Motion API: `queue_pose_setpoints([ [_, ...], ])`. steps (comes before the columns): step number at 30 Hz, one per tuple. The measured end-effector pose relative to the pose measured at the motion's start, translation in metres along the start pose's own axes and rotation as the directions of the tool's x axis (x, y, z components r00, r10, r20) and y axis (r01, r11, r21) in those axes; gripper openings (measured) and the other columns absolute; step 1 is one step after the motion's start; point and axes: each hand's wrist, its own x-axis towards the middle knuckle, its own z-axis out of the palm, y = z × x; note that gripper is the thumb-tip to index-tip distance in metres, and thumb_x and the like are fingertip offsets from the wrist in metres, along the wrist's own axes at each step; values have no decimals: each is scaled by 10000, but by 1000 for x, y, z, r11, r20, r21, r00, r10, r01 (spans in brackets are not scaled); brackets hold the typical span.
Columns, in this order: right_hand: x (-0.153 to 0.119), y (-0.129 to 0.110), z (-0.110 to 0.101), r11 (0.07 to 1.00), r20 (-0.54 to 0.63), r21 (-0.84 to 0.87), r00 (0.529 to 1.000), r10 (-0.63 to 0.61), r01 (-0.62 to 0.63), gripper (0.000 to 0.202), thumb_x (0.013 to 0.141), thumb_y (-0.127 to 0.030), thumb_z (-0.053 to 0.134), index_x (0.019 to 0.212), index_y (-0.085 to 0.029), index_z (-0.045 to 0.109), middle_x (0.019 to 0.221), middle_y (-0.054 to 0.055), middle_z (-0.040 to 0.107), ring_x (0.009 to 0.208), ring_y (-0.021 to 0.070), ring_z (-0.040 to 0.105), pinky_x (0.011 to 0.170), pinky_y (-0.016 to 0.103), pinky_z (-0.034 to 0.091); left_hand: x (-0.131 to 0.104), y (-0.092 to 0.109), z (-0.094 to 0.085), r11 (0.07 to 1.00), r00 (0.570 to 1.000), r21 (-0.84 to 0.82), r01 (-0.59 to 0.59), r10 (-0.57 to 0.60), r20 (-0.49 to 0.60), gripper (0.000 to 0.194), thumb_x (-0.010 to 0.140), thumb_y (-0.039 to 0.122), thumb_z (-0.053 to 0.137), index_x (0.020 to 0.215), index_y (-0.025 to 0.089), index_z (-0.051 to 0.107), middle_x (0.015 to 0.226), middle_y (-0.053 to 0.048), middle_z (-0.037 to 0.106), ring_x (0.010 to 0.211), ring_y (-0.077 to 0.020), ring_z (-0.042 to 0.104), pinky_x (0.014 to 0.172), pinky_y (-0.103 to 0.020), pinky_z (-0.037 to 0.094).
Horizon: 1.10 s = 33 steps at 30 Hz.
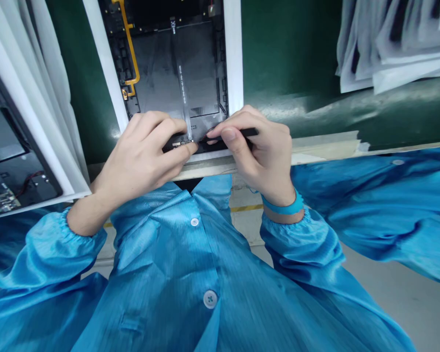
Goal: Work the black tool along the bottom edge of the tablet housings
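Observation:
An opened tablet housing (161, 73) with dark inner parts lies in front of me in a white frame-like border. My left hand (143, 151) rests over its near edge. Its thumb and fingertips are apart, touching the area around a small circuit board (178, 144), where a pale flat cable (183, 93) ends. My right hand (260, 146) is closed around black tweezers (250, 132), pointed left at the near edge beside the left fingertips. The tweezer tips are hard to make out against the dark parts. An orange flex cable (133, 54) runs along the housing's left side.
Another housing (7, 142) in white wrapping stands close on the left. White foam sheets (388, 58) lie at the back right of the green mat (286, 63). Tape (326, 146) covers the bench edge. A person's blue sleeve (388, 205) is at the right.

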Motion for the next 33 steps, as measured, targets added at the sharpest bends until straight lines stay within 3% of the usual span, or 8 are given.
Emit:
queue_pose_setpoints([
  [4, 0, -1, 0, 999, 7, -24, 1000, 29, -29, 389, 1178, -561, 523, 1029, -307, 777, 969, 49, 817, 917, 251, 752, 927, 490, 631, 0, -1, -1, 999, 999, 25, -42, 43, -6, 245, 1151, 284, 579, 1298, 276, 775, 1345, -120, 762, 1189, -347, 713, 910, -539, 612],
  [8, 0, -2, 0, 999, 11, -34, 1000, 26, -25, 395, 1182, -555, 511, 1031, -305, 777, 962, 53, 821, 907, 251, 746, 918, 491, 634, 0, 0, -1, 1000, 1000, 3, -4, 4, 18, 266, 1150, 262, 574, 1310, 290, 785, 1365, -113, 758, 1214, -350, 710, 955, -563, 605],
  [14, 0, -1, 1, 999, 3, -20, 999, 37, -36, 396, 1174, -570, 524, 1018, -308, 777, 963, 56, 816, 918, 257, 750, 912, 492, 636, 0, -1, 3, 994, 988, 40, -101, 105, -112, 192, 1146, 256, 627, 1262, 207, 772, 1296, -132, 781, 1130, -333, 730, 863, -474, 599],
  [22, -1, -1, 1, 999, -5, -36, 1000, 27, -27, 382, 1174, -553, 535, 1007, -307, 774, 944, 48, 806, 906, 252, 743, 889, 480, 636, -1, 0, 0, 988, 998, -137, 65, -61, 32, 256, 1165, 299, 571, 1307, 273, 783, 1391, -109, 752, 1278, -370, 699, 1046, -600, 584],
  [27, -1, 1, 1, 998, 20, -63, 1000, 9, -8, 389, 1165, -568, 548, 975, -306, 764, 930, 40, 796, 923, 263, 751, 969, 521, 636, -2, -3, 2, 999, 999, -34, -42, 43, 14, 282, 1192, 298, 536, 1359, 210, 745, 1405, -157, 750, 1249, -367, 694, 984, -592, 592],
  [31, -2, 2, 1, 996, 21, -86, 1000, -10, 12, 401, 1169, -566, 533, 983, -308, 778, 943, 40, 801, 933, 270, 764, 994, 534, 638, -4, -5, 3, 999, 997, -49, -21, 24, 73, 315, 1204, 318, 510, 1400, 214, 734, 1457, -159, 732, 1301, -360, 669, 1028, -605, 588],
  [33, -2, 1, 2, 997, -7, -75, 1000, -14, 14, 394, 1176, -548, 520, 1001, -313, 783, 950, 44, 809, 911, 272, 769, 952, 524, 647, -4, -4, 3, 999, 998, -18, -41, 42, 52, 309, 1193, 319, 535, 1401, 228, 744, 1450, -145, 738, 1292, -353, 673, 1024, -591, 596],
])
